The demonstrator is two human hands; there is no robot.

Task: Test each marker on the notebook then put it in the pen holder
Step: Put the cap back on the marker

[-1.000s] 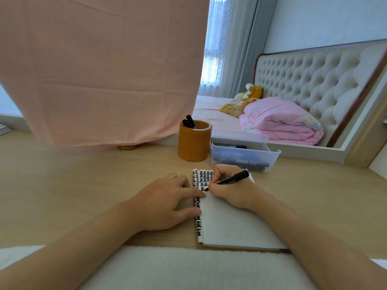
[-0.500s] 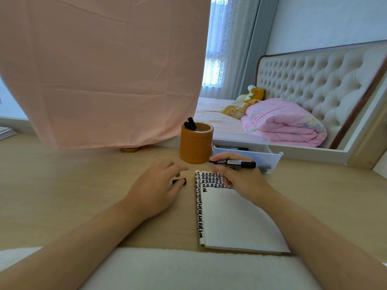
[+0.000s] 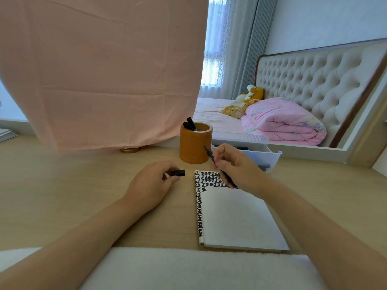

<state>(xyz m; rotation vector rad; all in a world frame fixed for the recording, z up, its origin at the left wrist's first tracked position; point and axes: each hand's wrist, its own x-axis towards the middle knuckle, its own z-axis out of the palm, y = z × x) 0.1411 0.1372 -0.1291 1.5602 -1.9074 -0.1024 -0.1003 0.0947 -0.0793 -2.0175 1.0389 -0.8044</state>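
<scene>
Holding a black marker (image 3: 217,166) in the right hand (image 3: 236,167), fingers pinched on the barrel, tip end angled up-left toward the pen holder (image 3: 194,146), rear end low over the notebook (image 3: 234,214). Marker is blurred, so tip detail is unclear. Left hand (image 3: 150,185) rests on the desk (image 3: 73,185) left of the notebook, thumb and fingers closed on a black cap (image 3: 178,173), open end facing right. Cap and marker are apart. Notebook lies open flat on the desk, top of the page filled with rows of black marks, rest blank; right hand hovers over its top edge. Pen holder, an orange-brown cylinder, stands just behind the notebook with a few black markers (image 3: 189,124) upright inside. Clear plastic bin (image 3: 270,158) sits right of the holder, partly hidden by the right hand. Pink cloth (image 3: 100,70) hangs behind the desk.
</scene>
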